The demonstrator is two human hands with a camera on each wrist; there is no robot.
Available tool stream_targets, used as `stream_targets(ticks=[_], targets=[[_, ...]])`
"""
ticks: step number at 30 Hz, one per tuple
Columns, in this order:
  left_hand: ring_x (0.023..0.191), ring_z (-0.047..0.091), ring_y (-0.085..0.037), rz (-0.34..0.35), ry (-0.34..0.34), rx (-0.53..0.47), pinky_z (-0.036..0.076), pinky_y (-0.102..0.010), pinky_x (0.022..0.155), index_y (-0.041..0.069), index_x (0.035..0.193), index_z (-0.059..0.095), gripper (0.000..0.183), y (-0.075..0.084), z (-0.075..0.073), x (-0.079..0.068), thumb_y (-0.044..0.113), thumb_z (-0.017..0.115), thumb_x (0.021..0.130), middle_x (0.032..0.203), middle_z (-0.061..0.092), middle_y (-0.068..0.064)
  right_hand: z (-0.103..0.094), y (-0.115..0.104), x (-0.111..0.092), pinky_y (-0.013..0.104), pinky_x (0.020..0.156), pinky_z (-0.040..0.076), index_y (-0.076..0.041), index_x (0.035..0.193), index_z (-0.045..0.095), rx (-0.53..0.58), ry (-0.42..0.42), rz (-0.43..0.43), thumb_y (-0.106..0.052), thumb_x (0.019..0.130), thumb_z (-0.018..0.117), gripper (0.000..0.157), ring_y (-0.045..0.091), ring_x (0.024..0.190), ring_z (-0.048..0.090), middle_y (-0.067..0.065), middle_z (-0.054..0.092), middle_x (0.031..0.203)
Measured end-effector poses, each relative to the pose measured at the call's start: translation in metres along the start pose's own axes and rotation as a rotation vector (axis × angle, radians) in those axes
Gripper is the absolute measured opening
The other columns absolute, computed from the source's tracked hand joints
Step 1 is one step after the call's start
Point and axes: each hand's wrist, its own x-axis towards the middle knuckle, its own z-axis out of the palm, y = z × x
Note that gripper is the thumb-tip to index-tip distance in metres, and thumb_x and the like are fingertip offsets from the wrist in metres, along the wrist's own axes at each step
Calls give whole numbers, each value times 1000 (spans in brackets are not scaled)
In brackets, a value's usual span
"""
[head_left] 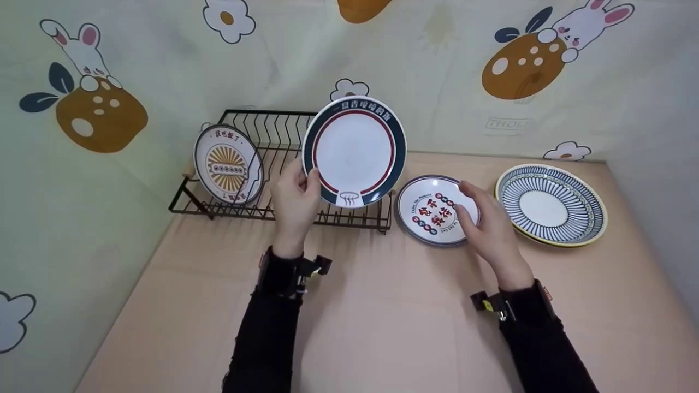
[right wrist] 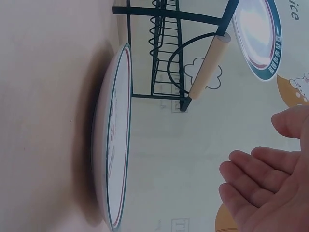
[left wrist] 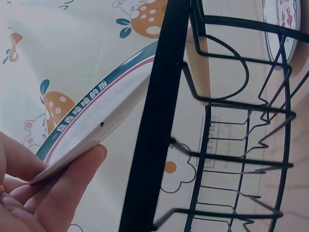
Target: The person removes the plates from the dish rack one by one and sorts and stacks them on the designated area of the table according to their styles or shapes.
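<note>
My left hand point(head_left: 296, 197) pinches the lower left rim of a white plate with a dark green border point(head_left: 354, 152), thumb on its face, and holds it up in front of the rack. In the left wrist view the green-bordered plate point(left wrist: 104, 104) is seen nearly edge-on, fingers behind it. My right hand point(head_left: 491, 232) is held over the right edge of a small white plate with red lettering point(head_left: 423, 204), which lies on the table. In the right wrist view the right hand point(right wrist: 270, 188) has relaxed fingers with nothing between them, apart from the red-lettered plate point(right wrist: 118, 145).
A black wire dish rack point(head_left: 338, 218) with wooden handles stands at the back left. A plate with a yellow sunburst point(head_left: 228, 155) leans upright at its left end. Stacked blue-striped dishes point(head_left: 551, 204) sit at the right on the table point(head_left: 382, 305). A printed cloth point(head_left: 437, 98) hangs behind.
</note>
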Motion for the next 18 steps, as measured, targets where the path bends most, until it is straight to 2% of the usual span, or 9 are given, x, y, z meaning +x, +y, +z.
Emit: stream_targets(ticks=[4,8,13,18], targets=[[72,71,-23,-22,-31,-36,58,-26,61,-8,115,67,25,2,5,-3,-9,59,91,93,73,-19,1,-3,0,50,106,38,7,137,52,10,1,-14,-5,95,63,45,37,123,53,22,59,132],[69,70,-21,-28,-63,-38,58,-26,60,-8,115,67,25,5,11,-7,-9,59,91,92,74,-18,2,-5,0,48,105,41,7,137,51,28,5,-17,-5,95,63,45,36,121,55,21,59,132],[60,65,-21,5,-96,-28,55,-25,53,-10,112,66,24,8,16,-12,-11,58,90,89,73,-18,2,-8,-1,46,104,44,8,138,50,59,3,-19,-4,95,63,47,33,120,56,21,60,131],[65,69,-20,9,-127,-50,57,-25,56,-11,113,65,25,13,21,-15,-11,59,89,90,73,-20,2,-11,-1,42,104,44,8,139,48,94,-8,-24,-5,96,62,48,31,120,57,20,61,129]])
